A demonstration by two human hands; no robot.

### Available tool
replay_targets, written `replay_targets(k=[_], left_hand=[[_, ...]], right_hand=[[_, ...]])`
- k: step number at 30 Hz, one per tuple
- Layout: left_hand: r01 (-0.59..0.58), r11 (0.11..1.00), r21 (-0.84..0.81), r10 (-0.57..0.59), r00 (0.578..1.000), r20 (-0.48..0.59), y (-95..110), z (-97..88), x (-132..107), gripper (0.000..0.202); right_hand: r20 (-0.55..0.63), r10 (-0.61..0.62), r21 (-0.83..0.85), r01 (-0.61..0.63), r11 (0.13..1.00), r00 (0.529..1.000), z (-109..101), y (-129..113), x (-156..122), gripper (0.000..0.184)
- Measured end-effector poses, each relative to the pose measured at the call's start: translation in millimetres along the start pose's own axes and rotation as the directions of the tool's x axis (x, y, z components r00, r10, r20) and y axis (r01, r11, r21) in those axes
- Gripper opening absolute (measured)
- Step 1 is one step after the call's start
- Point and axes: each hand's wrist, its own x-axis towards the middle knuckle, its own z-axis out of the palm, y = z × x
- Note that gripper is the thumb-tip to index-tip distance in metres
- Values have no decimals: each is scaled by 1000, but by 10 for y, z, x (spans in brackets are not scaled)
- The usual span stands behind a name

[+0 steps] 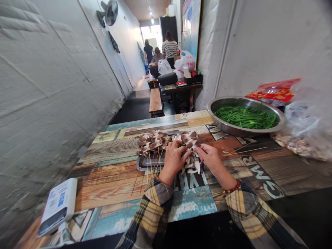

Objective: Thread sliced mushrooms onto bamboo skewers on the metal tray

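Brown-grey oyster mushrooms are heaped at the middle of the table on a shallow grey tray. Several thin bamboo skewers stick out from the left part of the heap toward me. My left hand is curled over the mushrooms right of these skewers, fingers closed on some pieces. Close beside it, my right hand pinches the edge of a mushroom piece between thumb and fingers. Torn pale pieces hang between the two hands. The hands partly hide what their fingertips hold.
A steel basin of green chives stands at the back right, by plastic bags. Loose skewers lie right of my hand. A white scale sits front left. Beyond are a bench, another table and several people.
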Motion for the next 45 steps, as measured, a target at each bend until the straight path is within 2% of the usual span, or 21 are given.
replay_targets(k=[4, 7, 12, 14, 17, 19, 20, 23, 27, 36, 38, 42, 45], left_hand=[[35, 999, -30, -35, 999, -9, -24, 37, -5, 7], [63, 994, -90, -65, 998, -25, -46, 38, 3, 7], [155, 937, -314, -203, 971, -123, -90, -9, 18, 6], [229, 869, -439, -313, 941, -128, -113, -15, 19, 3], [335, 672, -660, -485, 873, -50, -141, -4, 28, 9], [342, 546, -765, -542, 840, -12, -152, -1, 40, 14], [333, 511, -792, -560, 829, -13, -155, -4, 47, 17], [314, 483, -817, -593, 804, -42, -162, -27, 58, 20], [333, 452, -828, -616, 787, -20, -162, -57, 47, 18], [329, 330, -885, -646, 762, 42, -147, -89, 45, 16], [312, 286, -906, -652, 756, 55, -153, -98, 43, 18], [257, 142, -956, -663, 742, 101, -153, -117, 40, 27], [257, 56, -965, -634, 756, 164, -135, -132, 45, 35]], right_hand=[[-8, -1, 13, 1, 1000, 1000, -1, -2, 4, 40], [-30, -9, 18, 9, 1000, 1000, -10, -14, 6, 39], [-52, -8, 44, 11, 999, 999, -18, -47, -2, 38], [-55, -3, 58, 6, 998, 998, -14, -68, -8, 38], [-62, 11, 84, -5, 996, 998, -8, -102, -19, 39], [-58, 28, 104, -22, 994, 998, -7, -121, -29, 40], [-50, 35, 114, -29, 993, 998, -8, -129, -35, 39], [-9, 40, 132, -39, 991, 999, -13, -145, -57, 38], [38, 24, 126, -28, 992, 999, -15, -144, -78, 37], [41, 65, 98, -68, 993, 997, 10, -121, -69, 38], [45, 68, 88, -71, 994, 997, 24, -147, -72, 40], [73, 62, 64, -67, 996, 995, 50, -197, -84, 43], [105, 69, 38, -74, 997, 992, 61, -221, -94, 44]])
